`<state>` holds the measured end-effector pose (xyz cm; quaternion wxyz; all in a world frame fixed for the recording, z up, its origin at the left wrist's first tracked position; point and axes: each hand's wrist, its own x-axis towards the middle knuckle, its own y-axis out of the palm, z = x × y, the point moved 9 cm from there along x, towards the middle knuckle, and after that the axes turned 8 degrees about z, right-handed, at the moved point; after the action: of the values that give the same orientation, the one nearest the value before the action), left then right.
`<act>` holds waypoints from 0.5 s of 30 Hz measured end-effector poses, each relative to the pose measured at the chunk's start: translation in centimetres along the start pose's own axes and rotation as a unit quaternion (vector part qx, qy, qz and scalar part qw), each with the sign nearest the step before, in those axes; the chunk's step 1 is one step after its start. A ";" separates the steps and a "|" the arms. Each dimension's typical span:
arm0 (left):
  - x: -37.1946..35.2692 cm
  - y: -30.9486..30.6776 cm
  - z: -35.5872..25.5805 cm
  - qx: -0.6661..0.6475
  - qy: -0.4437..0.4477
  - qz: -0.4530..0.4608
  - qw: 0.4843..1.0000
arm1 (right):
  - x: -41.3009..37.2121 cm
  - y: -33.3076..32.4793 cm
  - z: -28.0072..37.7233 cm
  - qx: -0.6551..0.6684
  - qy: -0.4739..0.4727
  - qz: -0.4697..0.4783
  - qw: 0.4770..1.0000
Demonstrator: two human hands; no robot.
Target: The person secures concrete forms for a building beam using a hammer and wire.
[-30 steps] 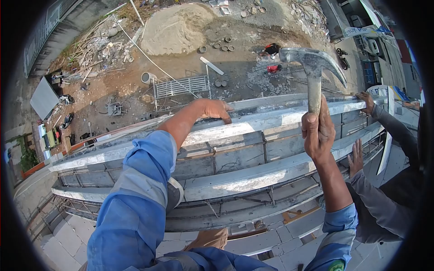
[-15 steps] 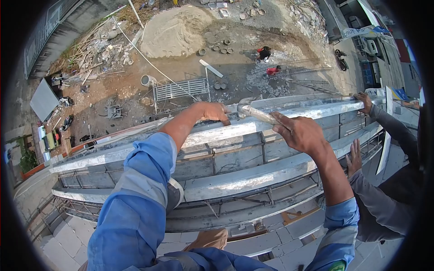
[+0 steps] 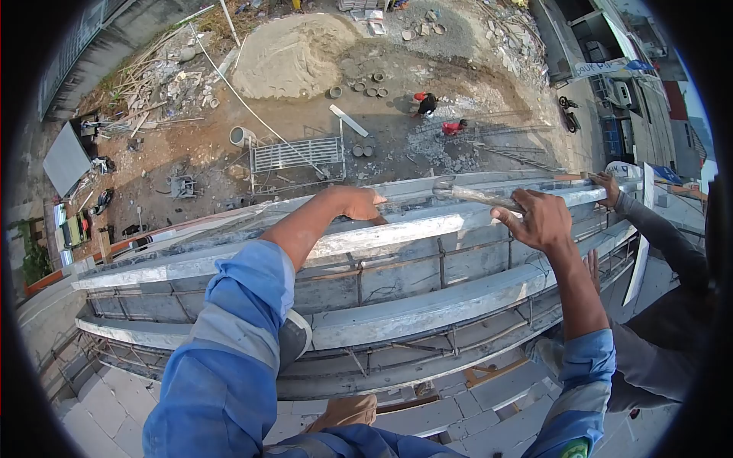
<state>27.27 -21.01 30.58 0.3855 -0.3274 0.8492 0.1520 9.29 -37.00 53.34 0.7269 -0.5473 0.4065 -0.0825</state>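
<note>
My right hand (image 3: 544, 219) is closed around the handle of a hammer (image 3: 481, 197). The hammer's head points left and lies just above the far side of the upper grey-white formwork beam (image 3: 420, 228). Bent at the fingers, my left hand (image 3: 359, 204) reaches over the same beam, left of the hammer head. Whatever sits between those fingers is hidden. Below runs a second, parallel beam (image 3: 382, 324), with my shoe (image 3: 294, 340) beside its left part. Steel rebar (image 3: 440, 263) shows in the gap between the two beams.
A co-worker's hand (image 3: 608, 189) holds the upper beam's right end; another of their hands shows lower. Far below lie a sand pile (image 3: 286, 57), a metal frame (image 3: 298, 156), several buckets and two people in red. Pale blocks (image 3: 427, 416) lie beneath me.
The hammer and my right hand have moved right, away from my left hand. My left hand stays at about the same spot on the beam. The view has shifted slightly.
</note>
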 end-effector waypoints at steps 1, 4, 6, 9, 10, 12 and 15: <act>-0.6 0.4 0.2 0.012 -0.002 -0.007 1.000 | 0.4 0.9 -0.1 -0.078 0.030 0.060 0.995; -0.5 0.6 0.7 -0.019 0.046 0.015 0.999 | 2.1 2.2 -1.1 0.009 -0.015 0.013 1.000; -0.2 0.6 0.7 -0.047 0.045 0.021 0.998 | 2.8 2.4 -1.6 0.088 -0.002 -0.038 0.995; -0.8 0.9 0.6 -0.104 0.033 0.023 0.994 | 4.4 3.5 -1.3 0.137 0.005 -0.022 0.990; -0.6 0.9 0.7 -0.099 0.033 0.025 0.994 | 4.8 4.0 -1.3 0.140 0.004 -0.022 0.990; -0.3 0.8 0.8 -0.096 0.036 0.025 0.994 | 5.3 4.3 -0.8 0.151 -0.045 -0.051 0.986; -0.6 0.7 0.1 -0.067 0.036 0.031 0.997 | 6.4 6.1 0.9 0.004 -0.028 0.090 0.996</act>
<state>27.16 -20.19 30.94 0.3273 -0.3312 0.8600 0.2087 12.12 -37.62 44.98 0.7448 -0.5076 0.4332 -0.0030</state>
